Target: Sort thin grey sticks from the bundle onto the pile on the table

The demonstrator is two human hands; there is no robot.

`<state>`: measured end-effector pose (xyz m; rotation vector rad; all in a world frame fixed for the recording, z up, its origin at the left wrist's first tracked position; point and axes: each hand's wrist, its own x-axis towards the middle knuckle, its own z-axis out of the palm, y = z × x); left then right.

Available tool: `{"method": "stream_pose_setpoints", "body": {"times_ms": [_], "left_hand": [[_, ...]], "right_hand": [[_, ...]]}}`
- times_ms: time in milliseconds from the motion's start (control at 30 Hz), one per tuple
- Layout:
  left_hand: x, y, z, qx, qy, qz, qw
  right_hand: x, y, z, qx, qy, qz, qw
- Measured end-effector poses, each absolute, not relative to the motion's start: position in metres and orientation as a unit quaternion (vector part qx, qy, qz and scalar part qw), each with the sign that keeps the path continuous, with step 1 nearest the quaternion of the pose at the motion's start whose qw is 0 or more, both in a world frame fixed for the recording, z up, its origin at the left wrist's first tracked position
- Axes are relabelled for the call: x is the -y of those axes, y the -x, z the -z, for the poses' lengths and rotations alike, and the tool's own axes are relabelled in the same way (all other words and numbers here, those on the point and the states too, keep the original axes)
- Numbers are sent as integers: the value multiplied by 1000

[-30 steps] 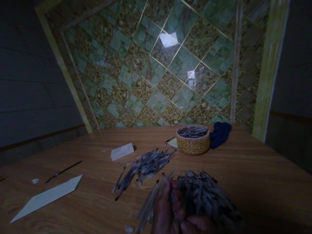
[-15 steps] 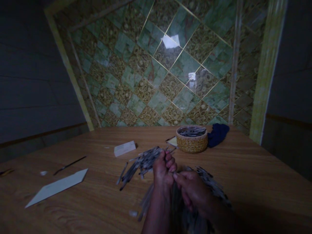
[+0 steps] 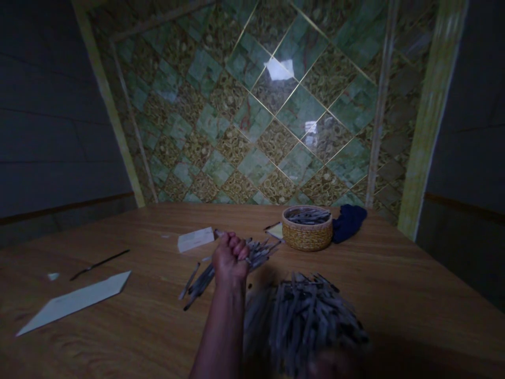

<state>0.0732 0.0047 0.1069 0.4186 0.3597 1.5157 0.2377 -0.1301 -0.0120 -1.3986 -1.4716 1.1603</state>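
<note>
My left hand (image 3: 232, 253) is closed in a fist around a thin grey stick; one end of the stick pokes out on each side of the fist. Under and beside this hand lies a loose bunch of similar sticks (image 3: 201, 284), some with dark tips. A larger heap of grey sticks (image 3: 303, 310) spreads over the table at the right of my left forearm. My right hand (image 3: 333, 363) shows only as a dark blur at the bottom edge, over the near part of the heap. Its fingers cannot be made out.
A woven basket (image 3: 306, 235) full of sticks stands behind the heap, beside a dark blue cloth (image 3: 349, 223). A white box (image 3: 196, 239), a pale card (image 3: 79, 301) and a thin dark stick (image 3: 100, 263) lie on the wooden table (image 3: 145, 231). Behind rises a tiled wall.
My hands were together at the stick; now they are apart. The left has moved left and slightly up, still closed, and the right has dropped back to the bottom edge, uncovering the heap.
</note>
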Motion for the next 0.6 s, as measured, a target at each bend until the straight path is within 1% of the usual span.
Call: {"method": "stream_pose_setpoints", "body": {"times_ms": [67,167,233,300,400,600], "left_hand": [[-6,-69,-103,-162,-203,-657,708],[0,-77,-84,-178,-213,-605,746],[8,-82,-67,-192,-209,-574,768],[14,-83,-52,-208,-202,-543,788],[20,-80,-33,-231,-193,-502,811],[22,-84,-14,-254,-183,-448,837]], "right_hand": [[127,-250,20,610,588,-376,375],[110,-263,19,692,643,-196,264],[98,-268,16,712,668,-104,190],[90,-271,13,709,682,-81,161],[85,-272,14,710,687,-78,132],[73,-264,22,720,673,-86,146]]}}
